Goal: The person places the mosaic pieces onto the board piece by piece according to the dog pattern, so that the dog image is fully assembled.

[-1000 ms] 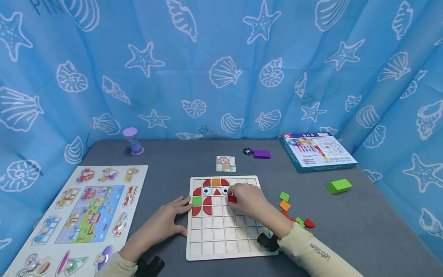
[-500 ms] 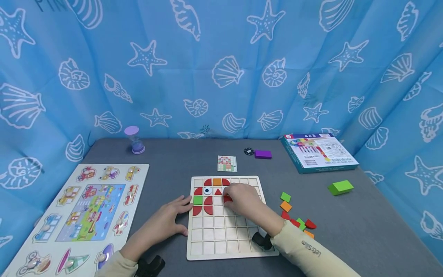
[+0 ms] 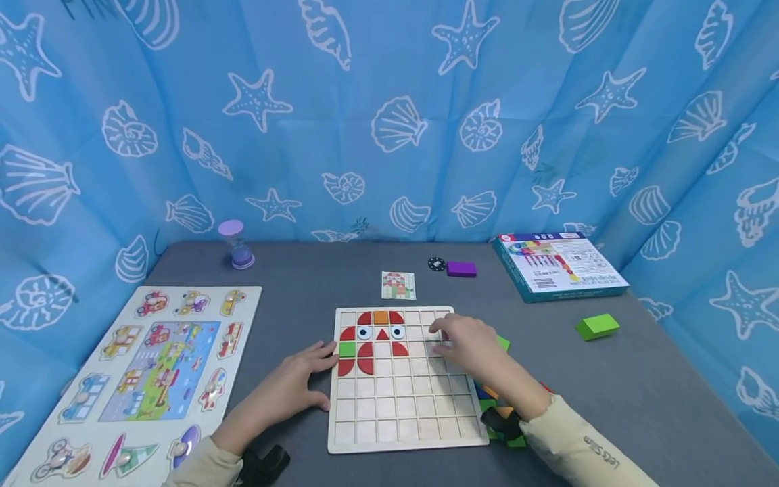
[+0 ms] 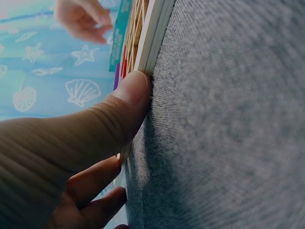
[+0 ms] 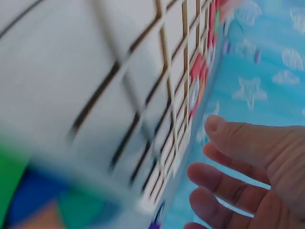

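A wooden grid board (image 3: pixel 408 411) lies mid-table, with red quarter-circle tiles (image 3: pixel 399 349), an orange square (image 3: pixel 380 317), a green square (image 3: pixel 347 349), a red triangle (image 3: pixel 382 334) and two eye tiles (image 3: pixel 364 332) set in its upper left cells. My left hand (image 3: pixel 293 380) rests at the board's left edge; in the left wrist view the thumb (image 4: pixel 131 88) touches the side of the frame. Over the board's right part is my right hand (image 3: pixel 468 341), fingers loosely bent with nothing between them; the right wrist view shows its thumb (image 5: pixel 228 129) apart from the fingers.
Loose coloured tiles (image 3: pixel 516 442) lie right of the board, partly behind the right forearm. A picture card (image 3: pixel 398 285), black round disc (image 3: pixel 436 264) and purple block (image 3: pixel 461 269) sit behind it. Around them are a vehicle puzzle (image 3: pixel 245 318), sand timer (image 3: pixel 237 247), box (image 3: pixel 566 270) and green block (image 3: pixel 598 327).
My right hand has let go of a red quarter-circle tile, now lying in a cell below the right eye, and has moved right. The left hand stays at the board's edge.
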Tool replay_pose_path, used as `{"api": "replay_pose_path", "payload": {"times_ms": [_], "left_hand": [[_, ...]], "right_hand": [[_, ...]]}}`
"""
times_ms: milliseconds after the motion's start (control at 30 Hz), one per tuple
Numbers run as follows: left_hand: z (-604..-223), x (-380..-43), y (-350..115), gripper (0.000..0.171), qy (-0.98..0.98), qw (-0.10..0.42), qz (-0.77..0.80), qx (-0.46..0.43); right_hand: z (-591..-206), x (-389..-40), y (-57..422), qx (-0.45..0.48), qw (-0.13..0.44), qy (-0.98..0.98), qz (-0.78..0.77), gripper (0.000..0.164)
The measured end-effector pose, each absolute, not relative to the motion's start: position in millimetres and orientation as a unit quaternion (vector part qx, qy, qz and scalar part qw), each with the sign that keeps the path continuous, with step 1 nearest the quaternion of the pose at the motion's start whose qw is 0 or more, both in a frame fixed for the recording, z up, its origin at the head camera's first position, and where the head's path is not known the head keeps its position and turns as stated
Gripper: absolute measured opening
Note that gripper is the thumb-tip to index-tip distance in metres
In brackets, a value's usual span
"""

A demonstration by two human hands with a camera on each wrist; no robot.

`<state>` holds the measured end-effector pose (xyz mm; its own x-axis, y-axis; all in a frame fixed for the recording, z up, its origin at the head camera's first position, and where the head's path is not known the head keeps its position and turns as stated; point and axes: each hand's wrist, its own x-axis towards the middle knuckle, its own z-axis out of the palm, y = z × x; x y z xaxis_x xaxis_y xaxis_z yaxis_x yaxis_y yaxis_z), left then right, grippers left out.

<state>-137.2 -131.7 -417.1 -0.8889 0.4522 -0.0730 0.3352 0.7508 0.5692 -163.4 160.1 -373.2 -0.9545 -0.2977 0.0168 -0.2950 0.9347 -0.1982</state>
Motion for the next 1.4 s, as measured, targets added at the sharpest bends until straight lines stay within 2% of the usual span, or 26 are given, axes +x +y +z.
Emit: {"api": "replay_pose_path", "payload": {"times_ms": [233,500,700,900,1400], "left_hand": [[-416.1,-139.4,-131.2,0.075,0.931,0.094,0.281,0.215],[-416.9,-138.2,-131.0,0.075,0.936,0.110,0.268,0.202],[-415.1,-139.7,-130.2,0.075,0.934,0.099,0.275,0.203],[-415.4,-138.3,-130.4,0.074,0.937,0.110,0.266,0.198],[-417.5,-136.8,-131.6,0.075,0.934,0.103,0.274,0.206]], "right_hand": [[-362.7,-149.5,218.7,-0.136,0.005,0.985,-0.106,0.025],[-363.3,-134.4,252.1,-0.108,0.081,0.987,-0.090,0.020],[-369.5,-131.2,257.1,-0.123,0.107,0.982,-0.092,0.026],[-378.5,-133.6,253.1,-0.109,0.131,0.980,-0.104,0.024],[-383.8,-141.0,256.0,-0.130,0.122,0.979,-0.103,0.020]]}}
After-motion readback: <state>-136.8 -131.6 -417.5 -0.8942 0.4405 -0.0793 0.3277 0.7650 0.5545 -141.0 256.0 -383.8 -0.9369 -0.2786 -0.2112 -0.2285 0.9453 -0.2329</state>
